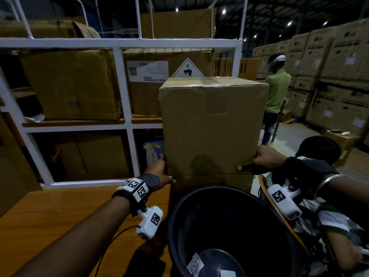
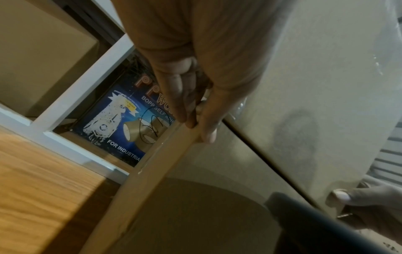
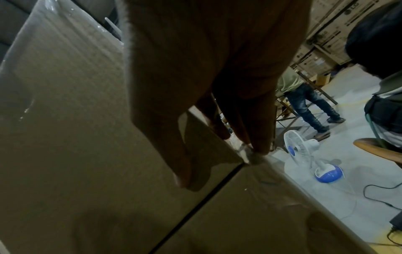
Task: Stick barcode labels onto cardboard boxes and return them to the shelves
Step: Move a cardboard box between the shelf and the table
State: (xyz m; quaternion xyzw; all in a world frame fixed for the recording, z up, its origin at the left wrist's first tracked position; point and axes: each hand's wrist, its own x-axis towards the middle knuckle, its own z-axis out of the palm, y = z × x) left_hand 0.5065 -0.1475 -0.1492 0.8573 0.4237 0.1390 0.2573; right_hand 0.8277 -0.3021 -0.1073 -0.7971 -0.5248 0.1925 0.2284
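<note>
A tall taped cardboard box (image 1: 213,124) stands on a second cardboard box (image 1: 211,184) in front of the white shelf rack (image 1: 121,80). My left hand (image 1: 166,174) grips its lower left corner; in the left wrist view the hand (image 2: 195,127) has its fingers down the side of the box (image 2: 315,68) and its thumb on the front edge. My right hand (image 1: 251,162) grips the lower right corner, thumb on the front face. In the right wrist view the fingers (image 3: 256,141) wrap the side of the box (image 3: 65,120) at the seam. No label shows on the front face.
A black bin (image 1: 173,216) with label scraps (image 1: 194,262) sits right before me, beside the wooden table (image 1: 60,212). The rack holds other cartons. A person in a green shirt (image 1: 277,90) stands at right near stacked cartons (image 1: 329,76). A seated person (image 1: 317,148) is close. A fan (image 3: 300,147) stands on the floor.
</note>
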